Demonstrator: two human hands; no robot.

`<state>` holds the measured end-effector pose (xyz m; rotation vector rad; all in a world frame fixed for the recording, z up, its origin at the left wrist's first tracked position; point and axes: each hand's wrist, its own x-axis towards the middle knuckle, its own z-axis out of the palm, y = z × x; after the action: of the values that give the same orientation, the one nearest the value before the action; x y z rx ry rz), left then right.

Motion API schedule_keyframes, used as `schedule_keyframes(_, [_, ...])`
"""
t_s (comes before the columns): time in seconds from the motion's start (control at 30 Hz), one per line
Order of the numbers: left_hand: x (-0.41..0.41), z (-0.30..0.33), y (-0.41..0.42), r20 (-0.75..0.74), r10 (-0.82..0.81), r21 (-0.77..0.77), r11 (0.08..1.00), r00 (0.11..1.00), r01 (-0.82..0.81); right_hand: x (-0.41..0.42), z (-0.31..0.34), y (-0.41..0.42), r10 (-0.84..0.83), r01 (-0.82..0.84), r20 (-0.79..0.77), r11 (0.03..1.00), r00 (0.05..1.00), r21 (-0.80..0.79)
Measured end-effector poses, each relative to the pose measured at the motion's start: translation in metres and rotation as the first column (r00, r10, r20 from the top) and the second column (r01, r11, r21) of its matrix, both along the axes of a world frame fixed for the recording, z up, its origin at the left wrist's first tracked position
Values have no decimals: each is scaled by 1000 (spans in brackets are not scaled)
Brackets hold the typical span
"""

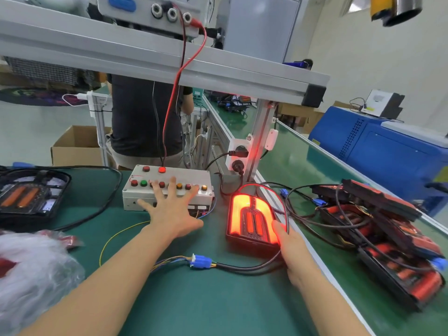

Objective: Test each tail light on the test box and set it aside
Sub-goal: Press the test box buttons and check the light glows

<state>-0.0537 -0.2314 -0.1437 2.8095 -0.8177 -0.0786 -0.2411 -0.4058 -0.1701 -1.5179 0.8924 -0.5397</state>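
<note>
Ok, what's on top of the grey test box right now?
The left hand lies spread over the test box, straight fingers across its row of round buttons. Two more buttons sit behind, one lit red. Whatever lies beneath the palm and fingers is covered.

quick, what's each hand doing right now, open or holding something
Left hand: open, fingers spread over the buttons of the test box.
Right hand: holds the lit tail light at its right edge, thumb on top.

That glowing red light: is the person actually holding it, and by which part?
The right hand grips the lit tail light at its near right corner. The left hand holds nothing; its spread fingers press the test box.
</note>
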Motion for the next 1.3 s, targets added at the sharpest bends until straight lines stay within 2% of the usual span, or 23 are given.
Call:
schedule_keyframes(0.1, [0, 1, 0, -23, 10, -7, 1000, 1000, -11, 11, 2, -2, -15, 12, 21, 991, 1000, 136])
schedule_keyframes(0.23, [0, 4, -1, -44, 13, -42, 999, 999, -15, 13, 2, 7, -93, 33, 191, 955, 977, 296])
schedule_keyframes(0.3, [0, 6, -2, -54, 11, -52, 999, 998, -14, 10, -2, 12, -105, 18, 250, 945, 962, 327])
schedule_keyframes(0.53, [2, 6, -2, -47, 17, -71, 997, 999, -21, 3, -5, 19, -59, -68, 349, 938, 935, 341])
schedule_keyframes(0.83, [2, 11, -2, -55, 32, -41, 999, 998, -34, 0, -3, 22, -37, -91, 364, 940, 931, 328])
schedule_keyframes(1.07, [3, 18, -3, 99, -18, 47, 999, 995, 13, 0, -3, 20, -31, -82, 349, 949, 937, 304])
schedule_keyframes(1.3, [4, 16, -2, 183, -46, 82, 996, 982, 31, 1, 0, 21, -39, -73, 342, 949, 939, 307])
